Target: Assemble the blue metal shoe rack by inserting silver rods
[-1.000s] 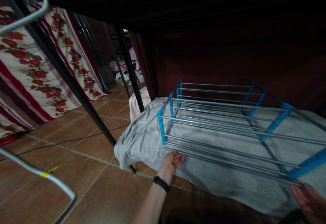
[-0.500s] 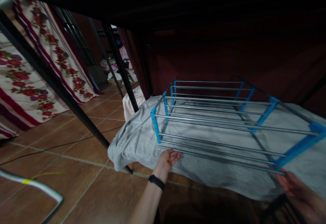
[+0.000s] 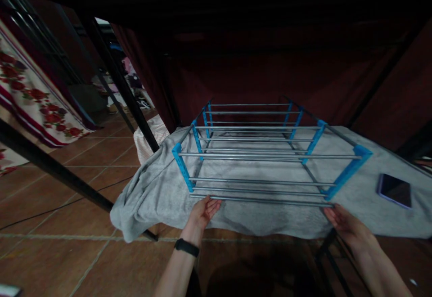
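A rack (image 3: 182, 167) of grey metal tubes and blue plastic brackets lies on a grey blanket (image 3: 249, 222). Along its near side runs a loose metal tube (image 3: 266, 200), apart from the brackets. My left hand (image 3: 201, 212), with a black band on the wrist, holds this tube near its left end, fingers curled under and thumb on top. At the right end, my right hand (image 3: 347, 226) pinches the same tube between thumb and fingers. Both tube ends lie just in front of the lowest blue brackets.
A phone (image 3: 394, 191) lies on the blanket at the right. Black metal posts (image 3: 123, 85) stand at the left, and a dark frame hangs overhead. Behind is a dark red curtain (image 3: 256, 76). A black cable (image 3: 67, 204) crosses the tiled floor (image 3: 84, 247).
The view has swung right, bringing the phone into sight and shifting the rack leftward. Both hands keep their hold on the tube, which stays in front of the rack.
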Motion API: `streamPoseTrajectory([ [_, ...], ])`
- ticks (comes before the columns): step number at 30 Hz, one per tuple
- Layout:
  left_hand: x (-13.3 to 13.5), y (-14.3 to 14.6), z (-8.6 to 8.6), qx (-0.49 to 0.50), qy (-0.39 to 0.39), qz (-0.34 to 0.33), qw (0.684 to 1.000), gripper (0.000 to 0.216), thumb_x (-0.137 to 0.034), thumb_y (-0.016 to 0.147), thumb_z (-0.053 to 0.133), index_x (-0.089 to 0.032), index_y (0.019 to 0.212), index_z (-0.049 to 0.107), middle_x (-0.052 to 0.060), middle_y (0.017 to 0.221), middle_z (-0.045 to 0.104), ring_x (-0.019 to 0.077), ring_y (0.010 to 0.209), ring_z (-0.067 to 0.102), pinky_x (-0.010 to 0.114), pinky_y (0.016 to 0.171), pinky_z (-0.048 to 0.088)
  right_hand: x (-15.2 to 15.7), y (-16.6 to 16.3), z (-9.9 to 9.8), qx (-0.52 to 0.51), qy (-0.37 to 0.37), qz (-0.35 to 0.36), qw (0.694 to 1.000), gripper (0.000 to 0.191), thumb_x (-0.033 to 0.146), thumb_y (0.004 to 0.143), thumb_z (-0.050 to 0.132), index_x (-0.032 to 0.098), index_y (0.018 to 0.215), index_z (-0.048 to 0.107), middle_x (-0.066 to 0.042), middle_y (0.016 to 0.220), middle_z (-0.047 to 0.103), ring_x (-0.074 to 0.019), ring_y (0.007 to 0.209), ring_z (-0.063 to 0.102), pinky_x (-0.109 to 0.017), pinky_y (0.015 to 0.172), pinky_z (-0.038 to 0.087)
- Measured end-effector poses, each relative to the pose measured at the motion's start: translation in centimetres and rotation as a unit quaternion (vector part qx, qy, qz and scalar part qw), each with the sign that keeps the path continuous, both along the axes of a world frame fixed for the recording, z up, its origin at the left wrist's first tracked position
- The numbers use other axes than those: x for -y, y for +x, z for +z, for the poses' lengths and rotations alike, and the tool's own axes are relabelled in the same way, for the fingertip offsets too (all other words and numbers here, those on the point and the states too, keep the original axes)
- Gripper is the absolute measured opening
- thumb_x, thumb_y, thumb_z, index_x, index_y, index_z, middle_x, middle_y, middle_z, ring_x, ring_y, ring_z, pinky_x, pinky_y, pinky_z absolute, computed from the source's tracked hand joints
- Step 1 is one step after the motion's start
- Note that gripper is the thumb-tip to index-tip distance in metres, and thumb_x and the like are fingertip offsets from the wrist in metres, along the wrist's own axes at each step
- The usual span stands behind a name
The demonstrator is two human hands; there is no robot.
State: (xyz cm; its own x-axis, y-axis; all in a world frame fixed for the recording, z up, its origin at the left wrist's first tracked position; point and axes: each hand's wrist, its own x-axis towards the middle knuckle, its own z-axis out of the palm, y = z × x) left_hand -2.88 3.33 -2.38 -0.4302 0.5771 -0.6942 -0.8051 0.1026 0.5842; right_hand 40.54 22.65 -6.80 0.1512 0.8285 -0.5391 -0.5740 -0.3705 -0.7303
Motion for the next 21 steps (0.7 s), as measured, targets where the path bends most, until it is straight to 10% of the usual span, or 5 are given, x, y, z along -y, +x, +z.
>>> streamPoseTrajectory([
  [21, -0.4, 0.2, 0.6, -0.051, -0.025, -0.031, 0.998, 0.013, -0.007, 0.091, 0.044, -0.013, 0.084, 0.051, 0.011, 0.074, 0.069, 0.0179, 0.065, 0.072, 0.026, 0.058, 0.061, 0.9, -1.6, 1.2, 0.084, 0.009, 0.069, 0.994, 0.027, -0.003, 0.074, 0.052, 0.021, 0.085, 0.05, 0.0, 0.076, 0.063, -0.011, 0.072, 0.067, -0.025, 0.072, 0.061],
])
